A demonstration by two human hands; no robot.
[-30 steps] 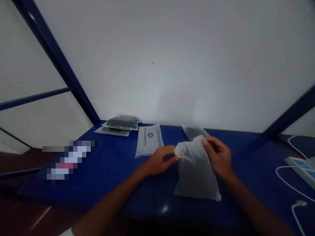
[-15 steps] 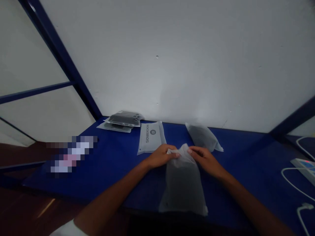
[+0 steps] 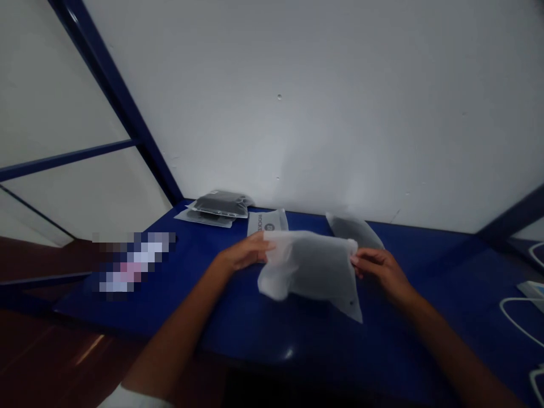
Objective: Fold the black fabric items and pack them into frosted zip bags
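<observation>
A frosted plastic bag (image 3: 321, 266) with something dark inside is held sideways above the blue table (image 3: 238, 306). My left hand (image 3: 250, 249) pinches its upper left corner, where the plastic is loose and crumpled. At the upper right corner, the fingers of my right hand (image 3: 376, 263) are closed on the bag's edge. Behind the held bag lies a flat white ROCKBROS bag (image 3: 278, 218), partly covered from view. Another frosted bag with dark contents (image 3: 355, 229) rests behind my right hand.
Stacked frosted bags with dark contents (image 3: 221, 205) lie at the table's back left. A pixelated patch covers something at the left. White cables (image 3: 512, 323) and a pale device (image 3: 533, 290) are at the right edge. A grey wall (image 3: 297, 113) rises behind.
The held bag has turned from upright to sideways and is lifted. My left hand has moved left, my right hand right to another corner. The view has shifted slightly.
</observation>
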